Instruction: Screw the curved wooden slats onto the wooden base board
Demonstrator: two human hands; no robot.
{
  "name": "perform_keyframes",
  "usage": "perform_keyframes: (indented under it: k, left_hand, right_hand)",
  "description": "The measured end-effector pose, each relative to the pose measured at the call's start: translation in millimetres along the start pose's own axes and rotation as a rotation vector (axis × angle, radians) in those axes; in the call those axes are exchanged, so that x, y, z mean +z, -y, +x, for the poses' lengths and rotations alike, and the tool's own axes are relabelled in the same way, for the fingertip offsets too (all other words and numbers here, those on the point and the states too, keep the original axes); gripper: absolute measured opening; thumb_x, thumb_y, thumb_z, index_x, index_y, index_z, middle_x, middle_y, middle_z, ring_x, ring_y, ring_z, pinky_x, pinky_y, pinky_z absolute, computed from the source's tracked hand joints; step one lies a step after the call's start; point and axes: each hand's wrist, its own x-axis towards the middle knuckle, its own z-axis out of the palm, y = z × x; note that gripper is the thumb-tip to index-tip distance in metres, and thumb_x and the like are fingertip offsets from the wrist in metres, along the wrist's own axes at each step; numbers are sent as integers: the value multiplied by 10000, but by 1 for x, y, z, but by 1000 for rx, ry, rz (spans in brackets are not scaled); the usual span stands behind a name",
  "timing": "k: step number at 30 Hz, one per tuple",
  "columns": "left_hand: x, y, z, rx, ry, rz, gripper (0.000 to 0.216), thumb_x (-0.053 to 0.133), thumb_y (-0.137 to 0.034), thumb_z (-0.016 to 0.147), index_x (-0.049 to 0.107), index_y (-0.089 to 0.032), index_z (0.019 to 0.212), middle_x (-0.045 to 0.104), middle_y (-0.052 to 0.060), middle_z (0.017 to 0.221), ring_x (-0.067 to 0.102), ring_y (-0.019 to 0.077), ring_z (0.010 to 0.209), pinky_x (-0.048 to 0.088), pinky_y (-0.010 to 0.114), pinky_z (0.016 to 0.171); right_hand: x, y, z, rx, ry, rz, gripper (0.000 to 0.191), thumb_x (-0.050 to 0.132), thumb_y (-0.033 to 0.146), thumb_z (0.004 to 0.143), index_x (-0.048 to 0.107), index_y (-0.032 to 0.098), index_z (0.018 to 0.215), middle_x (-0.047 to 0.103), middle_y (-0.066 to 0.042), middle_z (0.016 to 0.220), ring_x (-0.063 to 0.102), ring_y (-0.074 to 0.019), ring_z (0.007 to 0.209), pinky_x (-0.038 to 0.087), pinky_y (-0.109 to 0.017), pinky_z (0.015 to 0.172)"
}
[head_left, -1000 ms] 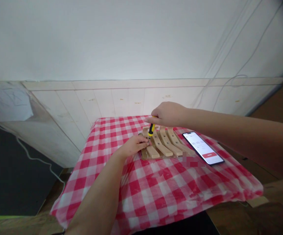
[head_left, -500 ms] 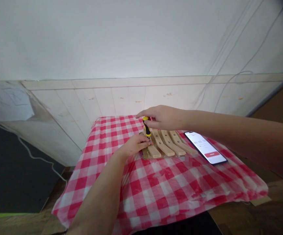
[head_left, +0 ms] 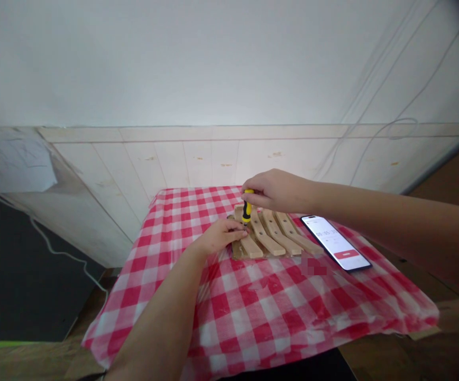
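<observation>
A yellow-and-black screwdriver (head_left: pixel 247 210) stands nearly upright, its tip down at the leftmost curved wooden slat (head_left: pixel 251 247). My right hand (head_left: pixel 273 188) is closed around the top of its handle. Low beside the tip, my left hand (head_left: pixel 223 236) rests at the slat with thumb and fingers drawn together; what lies between them is too small to make out. Several similar wooden slats (head_left: pixel 267 238) lie side by side to the right, with dark round screw heads or holes in them. A brown sheet (head_left: pixel 238 253) shows beneath the slats.
A phone (head_left: pixel 338 246) with a lit timer screen lies right of the slats, under my right forearm. A red-and-white checked cloth (head_left: pixel 245 312) covers the table. White panelling (head_left: pixel 174 164) stands behind it, and a cable (head_left: pixel 71 259) hangs at the left.
My right fingers, stretched out past the handle before, have closed around its top. The screwdriver's handle leans a little further right. My left hand stays at the tip.
</observation>
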Motion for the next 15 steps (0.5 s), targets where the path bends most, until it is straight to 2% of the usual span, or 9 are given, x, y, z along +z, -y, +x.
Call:
perform_keyframes:
  k: [5,11,15]
  left_hand:
    - [0,3,0,-49,-16,-118,285,729,-375,723,730,-121,852,687,61,824,591,143,748,462,273,715]
    - [-2,3,0,-3,4,-103,268,727,-372,730,738,-111,788,684,66,839,577,133,750,449,267,719]
    - [-4,4,-1,-22,25,-95,307,715,-401,738,731,-101,804,675,45,756,557,113,681,427,242,654]
  right_hand:
    - [0,-6,0,38,4,10,324,399,315,898,660,144,810,642,-56,702,480,-128,601,287,-259,579]
    - [2,0,1,-30,-11,21,326,400,341,910,643,148,809,640,-61,737,486,-136,636,295,-263,598]
    - [3,1,5,-46,-3,42,323,389,334,925,628,148,812,641,-62,759,498,-139,658,302,-263,615]
